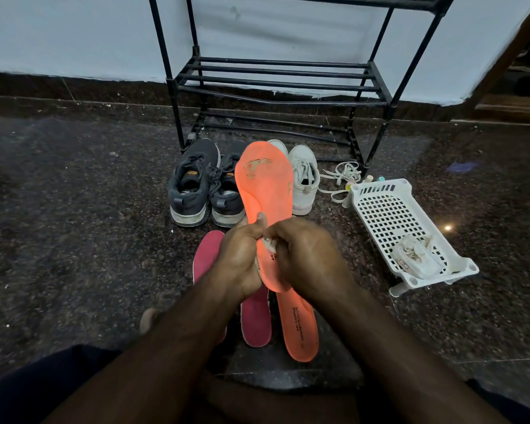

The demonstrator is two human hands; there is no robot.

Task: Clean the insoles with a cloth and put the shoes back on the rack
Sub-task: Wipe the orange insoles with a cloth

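Orange insole (265, 182) upright, toe pointing away, left hand (237, 255) gripping heel end, right hand (303, 255) pinching cloth (270, 242)

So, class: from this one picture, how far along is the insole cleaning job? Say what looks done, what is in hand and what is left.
Done: all insoles look pulled out; whether any is already wiped cannot be told. In hand: the left hand holds an orange insole upright while the right hand rubs it with a cloth. Left: the second orange insole and two pink insoles lie on the floor; grey shoes and white shoes stand before the bare rack.
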